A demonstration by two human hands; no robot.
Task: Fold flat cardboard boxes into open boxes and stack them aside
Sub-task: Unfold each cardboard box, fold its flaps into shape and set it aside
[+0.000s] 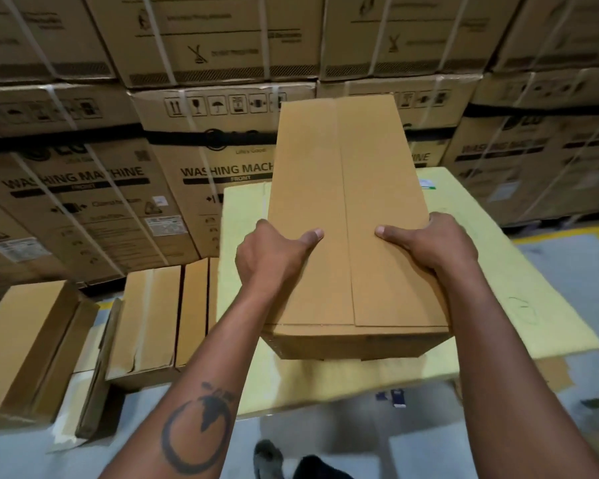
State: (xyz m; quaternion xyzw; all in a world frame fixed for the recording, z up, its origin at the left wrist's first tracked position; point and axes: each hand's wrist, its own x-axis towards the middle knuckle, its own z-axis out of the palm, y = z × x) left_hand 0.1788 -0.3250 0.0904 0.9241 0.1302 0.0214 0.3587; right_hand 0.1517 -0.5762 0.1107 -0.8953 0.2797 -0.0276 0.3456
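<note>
A long brown cardboard box (346, 216), formed into shape with its two flaps meeting along a centre seam on the upper face, is held in front of me above a pale yellow sheet (519, 299). My left hand (274, 252) grips the box's left side, thumb lying across the top face. On the right side my right hand (429, 242) grips it the same way, thumb on top and fingers wrapped round the edge. The fingers under the box are hidden.
Several folded brown boxes (153, 323) stand on the floor at the left, one larger (25, 347) at the far left. Stacked washing machine cartons (201, 160) with white straps form a wall behind. Grey floor (567, 264) with a yellow line lies at the right. My shoe (267, 458) shows below.
</note>
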